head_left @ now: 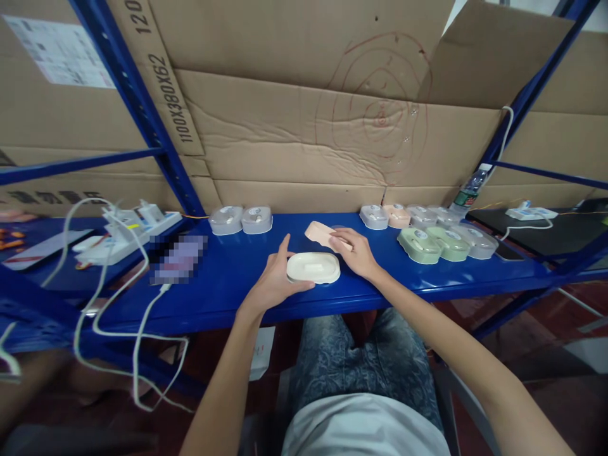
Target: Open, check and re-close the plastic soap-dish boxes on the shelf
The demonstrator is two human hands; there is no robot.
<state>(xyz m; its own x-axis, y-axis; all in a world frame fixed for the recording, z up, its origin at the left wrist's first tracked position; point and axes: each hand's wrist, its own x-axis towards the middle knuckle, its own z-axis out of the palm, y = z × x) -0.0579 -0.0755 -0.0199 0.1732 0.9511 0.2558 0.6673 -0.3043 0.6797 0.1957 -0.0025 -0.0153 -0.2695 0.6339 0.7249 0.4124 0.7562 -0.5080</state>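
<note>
A cream oval case (313,267) lies on the blue metal shelf (228,278) in front of me. My left hand (274,278) cups its left end, thumb under the near edge and forefinger pointing up, gripping it. My right hand (355,251) rests just right of it, fingers curled over a pink oval lid or tray (319,233) that lies tilted behind the cream case.
Two clear-lidded white cases (241,219) stand at the back left. Several white, pink and green cases (430,234) are grouped at the right. A power strip (130,233) with white cables lies left, beside a blurred phone (177,258). A bottle (470,188) stands far right. Cardboard lines the back.
</note>
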